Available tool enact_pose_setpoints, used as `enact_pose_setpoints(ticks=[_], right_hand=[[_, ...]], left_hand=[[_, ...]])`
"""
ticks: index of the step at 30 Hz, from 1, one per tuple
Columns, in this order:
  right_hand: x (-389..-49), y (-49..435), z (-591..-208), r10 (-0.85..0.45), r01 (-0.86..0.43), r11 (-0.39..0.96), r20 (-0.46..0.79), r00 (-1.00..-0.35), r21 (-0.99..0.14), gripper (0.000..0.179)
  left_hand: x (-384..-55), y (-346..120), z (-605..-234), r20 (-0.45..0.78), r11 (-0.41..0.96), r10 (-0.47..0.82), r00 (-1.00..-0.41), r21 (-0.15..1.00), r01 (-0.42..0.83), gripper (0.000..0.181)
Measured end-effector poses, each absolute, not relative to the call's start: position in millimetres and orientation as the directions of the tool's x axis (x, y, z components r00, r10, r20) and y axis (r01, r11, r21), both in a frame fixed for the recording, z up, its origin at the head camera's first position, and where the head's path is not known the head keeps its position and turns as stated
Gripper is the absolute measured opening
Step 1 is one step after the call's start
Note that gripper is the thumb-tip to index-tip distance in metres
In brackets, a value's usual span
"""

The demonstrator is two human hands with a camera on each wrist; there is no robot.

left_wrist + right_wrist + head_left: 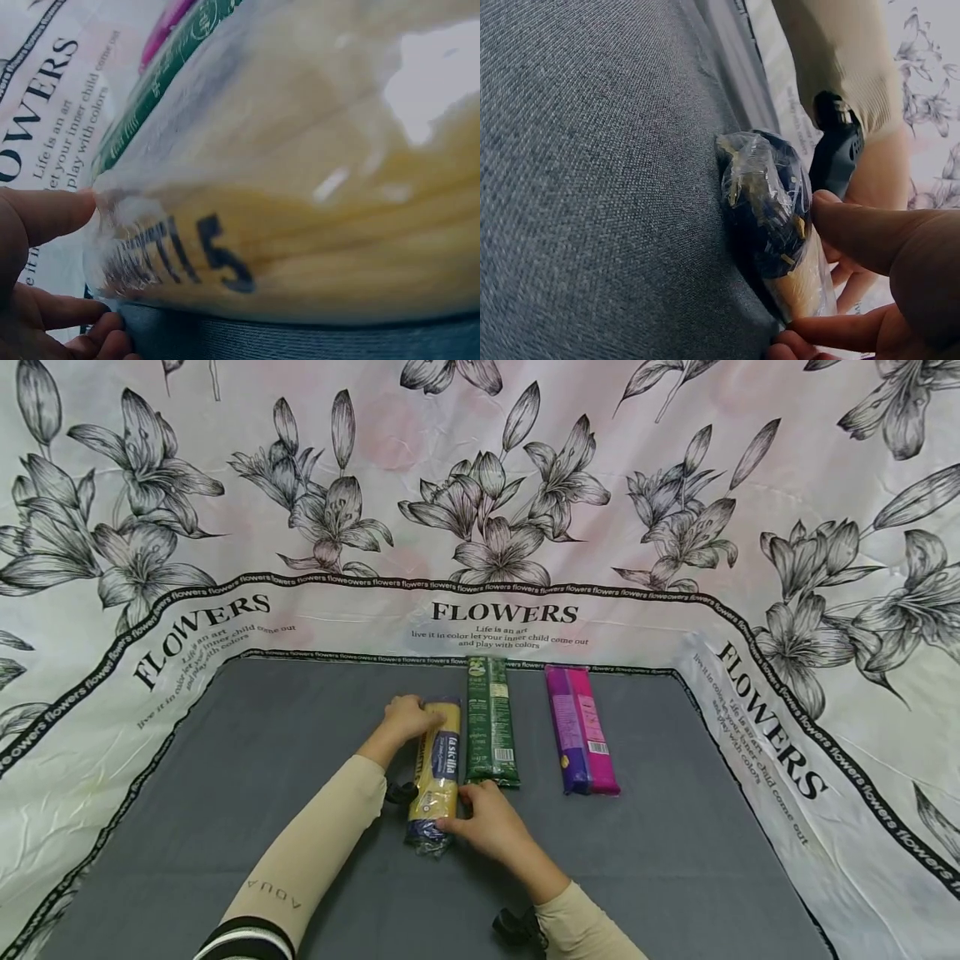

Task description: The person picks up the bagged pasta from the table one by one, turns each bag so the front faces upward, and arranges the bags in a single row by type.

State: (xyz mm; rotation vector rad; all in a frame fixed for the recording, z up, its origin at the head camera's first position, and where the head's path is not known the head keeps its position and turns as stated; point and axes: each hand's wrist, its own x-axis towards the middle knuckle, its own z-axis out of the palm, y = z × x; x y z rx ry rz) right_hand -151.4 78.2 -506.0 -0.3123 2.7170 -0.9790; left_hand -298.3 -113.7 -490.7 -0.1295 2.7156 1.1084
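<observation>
A clear pack of yellow spaghetti (436, 789) with blue labels lies lengthwise on the grey cloth. My left hand (408, 718) holds its far end, thumb on top; in the left wrist view, the thumb (52, 214) and curled fingers meet that end, where a printed "5" shows. At the near end, my right hand (491, 822) grips the right side. The right wrist view shows the crinkled wrapper end (765, 202) between that thumb and the fingers. Just right of the spaghetti is a green pack (489, 727), lying flat and roughly parallel.
A pink and purple pack (581, 731) lies farther right, slightly tilted. Grey cloth (675, 843) covers the work surface, bordered by a white floral cloth (502, 631) printed with "FLOWERS". Small black devices (517, 927) sit at both wrists.
</observation>
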Motion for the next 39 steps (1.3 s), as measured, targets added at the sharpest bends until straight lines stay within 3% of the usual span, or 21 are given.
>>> enact_pose_setpoints(ticks=[12,18,27,35,39], right_hand=[[-153,75,-505,-0.249,-0.106,0.764,-0.14,-0.958,-0.636,0.065],[-153,72,-508,-0.268,-0.13,0.74,-0.112,-0.957,-0.66,0.059],[-152,73,-510,-0.265,-0.14,0.726,-0.086,-0.96,-0.673,0.061],[-156,78,-505,-0.299,-0.116,0.705,-0.145,-0.943,-0.7,0.068],[-158,77,-501,-0.332,-0.128,0.7,-0.161,-0.929,-0.702,0.057]], left_hand=[[-309,-108,-488,-0.239,0.647,-0.053,-0.97,0.731,-0.215,0.058],[-311,-108,-483,-0.28,0.564,-0.063,-0.958,0.781,-0.266,0.067],[-312,-110,-482,-0.34,0.35,-0.063,-0.938,0.873,-0.34,0.069],[-314,-129,-473,-0.417,0.201,0.064,-0.907,0.895,-0.398,0.073],[-314,-131,-470,-0.423,0.061,0.093,-0.902,0.906,-0.418,0.074]])
